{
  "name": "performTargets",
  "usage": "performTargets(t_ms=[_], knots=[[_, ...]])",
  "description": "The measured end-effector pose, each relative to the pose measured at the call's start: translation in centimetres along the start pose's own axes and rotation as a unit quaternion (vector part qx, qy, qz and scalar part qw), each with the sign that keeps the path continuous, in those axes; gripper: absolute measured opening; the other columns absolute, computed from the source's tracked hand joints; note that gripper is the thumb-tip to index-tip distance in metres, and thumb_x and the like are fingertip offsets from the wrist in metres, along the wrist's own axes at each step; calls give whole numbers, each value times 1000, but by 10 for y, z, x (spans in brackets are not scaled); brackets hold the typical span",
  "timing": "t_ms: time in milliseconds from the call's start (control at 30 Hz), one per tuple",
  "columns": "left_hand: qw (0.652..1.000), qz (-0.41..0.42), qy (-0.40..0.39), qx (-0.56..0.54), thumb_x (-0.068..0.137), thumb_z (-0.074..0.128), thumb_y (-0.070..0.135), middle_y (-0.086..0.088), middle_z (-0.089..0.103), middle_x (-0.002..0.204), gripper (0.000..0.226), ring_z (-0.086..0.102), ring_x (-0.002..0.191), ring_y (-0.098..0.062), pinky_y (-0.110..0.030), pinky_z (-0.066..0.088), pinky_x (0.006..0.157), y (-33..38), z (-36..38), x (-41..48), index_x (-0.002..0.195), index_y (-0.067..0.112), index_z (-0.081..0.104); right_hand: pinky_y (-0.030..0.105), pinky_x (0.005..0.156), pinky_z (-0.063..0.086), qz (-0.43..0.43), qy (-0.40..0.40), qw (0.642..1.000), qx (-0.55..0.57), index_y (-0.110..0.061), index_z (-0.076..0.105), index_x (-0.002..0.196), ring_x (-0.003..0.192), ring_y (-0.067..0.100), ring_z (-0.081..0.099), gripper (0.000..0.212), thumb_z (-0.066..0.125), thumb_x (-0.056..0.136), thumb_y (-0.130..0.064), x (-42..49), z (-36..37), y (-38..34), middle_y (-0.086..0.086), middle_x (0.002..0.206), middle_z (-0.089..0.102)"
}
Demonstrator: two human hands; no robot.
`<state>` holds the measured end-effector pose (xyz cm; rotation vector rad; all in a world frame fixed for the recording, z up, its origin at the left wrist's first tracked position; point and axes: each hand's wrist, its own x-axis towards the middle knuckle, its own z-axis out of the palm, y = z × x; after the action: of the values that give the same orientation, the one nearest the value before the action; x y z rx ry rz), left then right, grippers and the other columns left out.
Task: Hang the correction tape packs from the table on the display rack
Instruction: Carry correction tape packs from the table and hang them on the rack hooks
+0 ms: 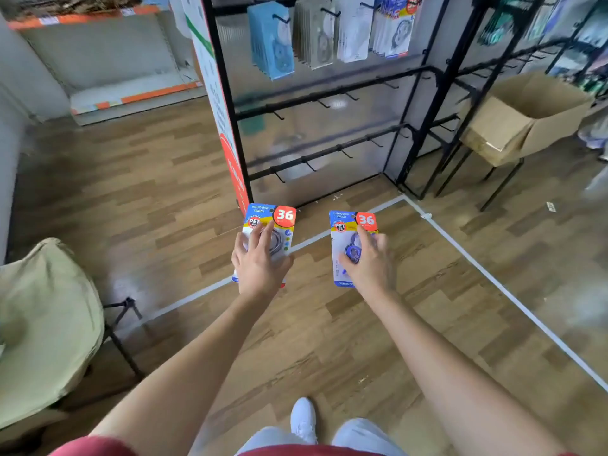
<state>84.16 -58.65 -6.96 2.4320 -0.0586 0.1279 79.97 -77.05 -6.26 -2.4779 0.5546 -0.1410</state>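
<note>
The left hand [258, 268] grips one correction tape pack [279, 218], fingers curled over its front. The right hand [371, 264] grips a second pack [345, 225] the same way. Both cards rise above the fingers, upright, short of the display rack [329, 97].

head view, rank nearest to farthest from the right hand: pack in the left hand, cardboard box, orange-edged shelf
1. pack in the left hand, just left of the right hand
2. cardboard box, ahead on the right
3. orange-edged shelf, far back left
</note>
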Motion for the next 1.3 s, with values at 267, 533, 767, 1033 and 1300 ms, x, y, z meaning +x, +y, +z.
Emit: performTargets(t_ms=[267,533,767,1033,1300], knots=[[998,54,-30,1,82,65,24,6,30,151,70,16,138,-27,-36,10,109,60,47,113,144,25,35,34,79,46,30,51,998,-17,-21,35,144,111,26,47,64,62,88,-36,103,-25,11,7,130,38],[995,95,-31,-9,85,66,31,5,28,153,70,13,139,-27,-37,8,111,129,105,226,146,25,32,31,71,42,45,96,994,0,-20,39,141,105,27,50,64,65,85,-37,237,-54,37,9,124,41],[992,121,-3,-29,84,66,26,4,31,151,68,14,139,-28,-40,10,111,211,160,336,145,24,35,34,75,41,53,130,989,-40,-22,38,142,104,32,49,64,63,86,-40,375,-105,51,10,126,40],[986,162,-25,-43,83,68,26,2,30,153,71,13,141,-33,-44,12,111,274,221,431,146,23,34,32,72,40,50,142,988,-27,-24,34,144,109,30,45,65,61,87,-43,490,-134,68,8,131,37],[975,207,13,-77,78,74,24,1,33,152,75,13,143,-38,-53,14,111,325,275,531,144,22,38,35,79,45,42,186,982,-13,-24,34,145,111,29,46,67,63,87,-44,601,-153,81,9,131,39]])
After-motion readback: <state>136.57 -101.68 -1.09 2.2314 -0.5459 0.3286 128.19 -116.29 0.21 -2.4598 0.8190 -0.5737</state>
